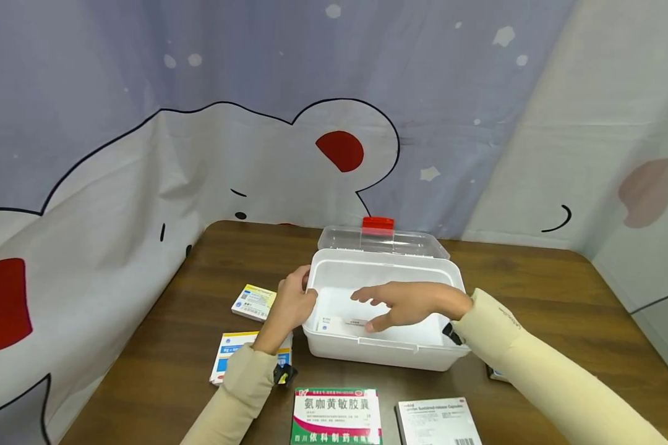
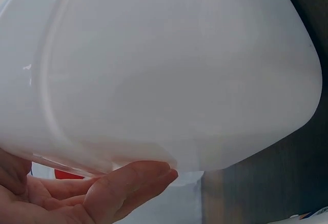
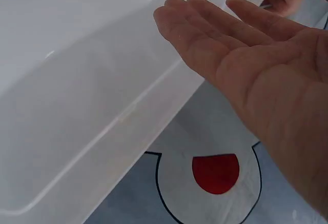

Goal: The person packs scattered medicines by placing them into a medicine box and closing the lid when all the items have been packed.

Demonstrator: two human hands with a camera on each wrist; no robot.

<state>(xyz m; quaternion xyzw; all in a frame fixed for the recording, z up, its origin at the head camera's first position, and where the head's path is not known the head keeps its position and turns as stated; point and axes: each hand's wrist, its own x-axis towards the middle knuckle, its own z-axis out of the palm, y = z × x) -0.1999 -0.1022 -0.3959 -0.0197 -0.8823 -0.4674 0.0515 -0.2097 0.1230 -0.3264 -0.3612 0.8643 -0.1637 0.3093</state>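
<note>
A white plastic storage box [image 1: 334, 347] sits on the table with its lid swung back. My left hand [image 1: 294, 303] grips the box's left side at the rim; its fingers [image 2: 136, 183] lie along the wall in the left wrist view. Over the inside of the box hovers my right hand [image 1: 409, 303], its fingers loosely extended with nothing held. In the right wrist view that hand [image 3: 261, 65] appears palm-on beside the white wall. Below it, a small white medicine box [image 1: 336, 325] lies on the storage box's floor, near the front left, partly hidden by the thumb.
The clear lid [image 1: 417, 243] with a red latch [image 1: 378, 224] lies behind. Left are a yellow-and-white medicine box [image 1: 254, 301] and a blue-and-white one [image 1: 225, 352]. In front lie a green-and-white medicine box [image 1: 336, 415] and a white one [image 1: 438, 421]. The right sleeve partly covers another box [image 1: 496, 375].
</note>
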